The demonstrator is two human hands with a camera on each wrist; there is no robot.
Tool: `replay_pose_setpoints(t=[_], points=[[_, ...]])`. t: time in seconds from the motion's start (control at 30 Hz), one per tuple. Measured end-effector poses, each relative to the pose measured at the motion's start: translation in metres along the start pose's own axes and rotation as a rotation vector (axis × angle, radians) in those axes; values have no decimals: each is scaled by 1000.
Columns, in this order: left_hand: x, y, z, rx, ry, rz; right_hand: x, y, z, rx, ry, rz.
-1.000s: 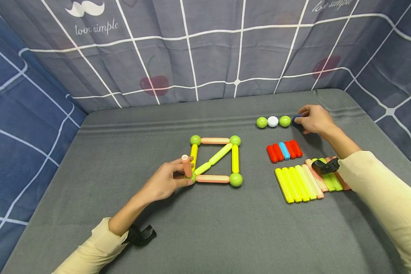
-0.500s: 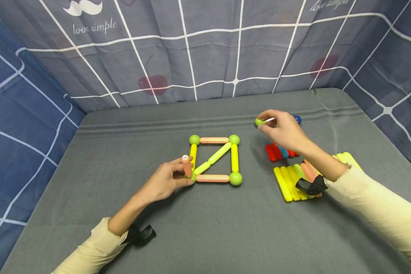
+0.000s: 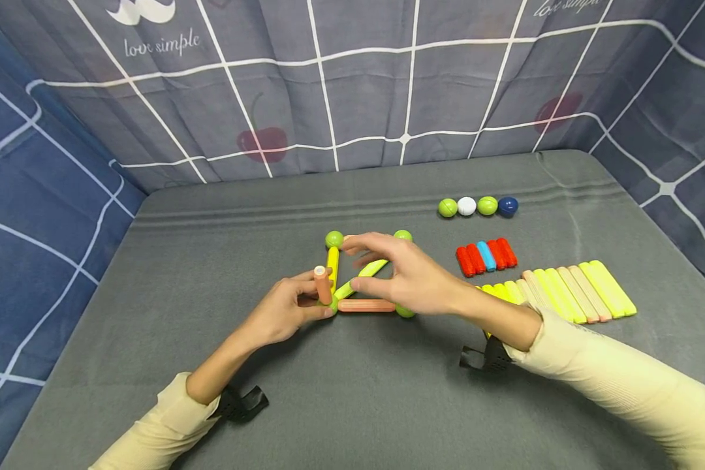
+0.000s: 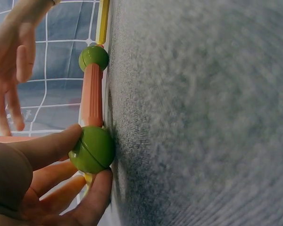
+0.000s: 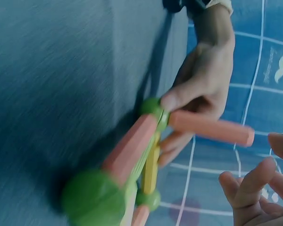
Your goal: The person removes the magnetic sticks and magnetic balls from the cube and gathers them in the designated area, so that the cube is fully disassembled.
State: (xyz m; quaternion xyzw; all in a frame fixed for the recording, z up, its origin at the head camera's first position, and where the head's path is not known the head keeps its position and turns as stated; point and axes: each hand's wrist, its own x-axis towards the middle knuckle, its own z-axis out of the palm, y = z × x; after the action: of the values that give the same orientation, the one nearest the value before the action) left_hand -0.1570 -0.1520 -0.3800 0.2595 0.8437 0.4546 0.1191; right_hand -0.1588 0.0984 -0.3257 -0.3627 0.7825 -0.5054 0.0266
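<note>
At its near-left corner, my left hand pinches a green ball of a flat square frame. From that ball an orange rod stands upright. My right hand hovers over the frame, fingers spread and a little bent, holding nothing. An orange rod forms the front side and a yellow rod the left side. Light green rods run diagonally between two corners. Partly covered by my right hand are the right side, the back rod and the near-right green ball.
Right of the frame, a row of loose balls includes a white ball and a dark blue ball. Short red rods lie beside a blue rod. Several longer yellow and orange rods lie nearer, partly behind my right forearm.
My right hand has moved from the dark blue ball along the ball row, then left and nearer to above the frame. All the loose balls still lie there. My left hand stays put.
</note>
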Motion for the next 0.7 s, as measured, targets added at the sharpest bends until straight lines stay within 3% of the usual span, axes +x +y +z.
replay_pose_setpoints(t=[0.07,0.27,0.37,0.47,0.7], points=[[0,0,-1,3,-6,3,4,-3,8,11,-11,-30],[-1,1,-2,11,-14,-2,11,-6,23,82,-70,-9],[-1,1,-2,27,-5,5,14,-7,28,77,-96,-52],[-2,0,-1,13,-6,3,15,-7,31,63,-87,-80],[0,0,-1,-55,-35,11,12,-5,32,67,-62,-59]])
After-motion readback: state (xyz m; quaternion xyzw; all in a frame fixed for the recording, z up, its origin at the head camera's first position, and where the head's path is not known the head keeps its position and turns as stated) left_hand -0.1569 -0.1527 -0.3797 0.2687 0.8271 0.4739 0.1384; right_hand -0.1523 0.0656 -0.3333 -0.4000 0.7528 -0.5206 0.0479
